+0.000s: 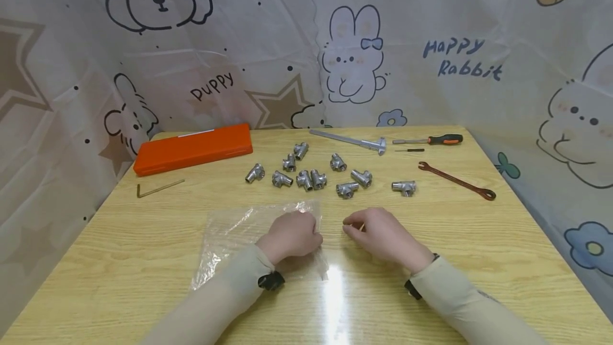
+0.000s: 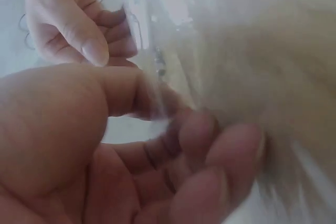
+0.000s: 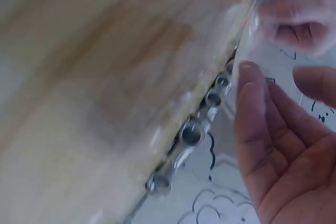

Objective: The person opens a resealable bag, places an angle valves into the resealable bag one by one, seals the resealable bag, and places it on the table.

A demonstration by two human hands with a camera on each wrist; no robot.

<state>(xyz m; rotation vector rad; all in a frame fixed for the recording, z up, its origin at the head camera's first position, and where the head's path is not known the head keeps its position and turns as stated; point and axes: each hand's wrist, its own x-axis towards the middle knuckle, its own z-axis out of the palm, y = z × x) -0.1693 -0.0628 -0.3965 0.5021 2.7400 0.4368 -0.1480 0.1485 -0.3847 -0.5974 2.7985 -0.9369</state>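
Printed cloth (image 1: 407,95) backs our wooden table (image 1: 383,302); head view, one clear bag (image 1: 234,236) lies lengthwise left-right, partly hidden under our left hand (image 1: 293,234), which pinches near its right edge. Ten metal fittings (image 1: 318,179) sit beyond. Left wrist: bag's mostly blur. Right wrist: our right hand (image 3: 281,145) has parted fingers; can't tell if they touch plastic.

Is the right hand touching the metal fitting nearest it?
Apart. The head view shows a strip of bare tabletop between the right hand and the metal fitting.
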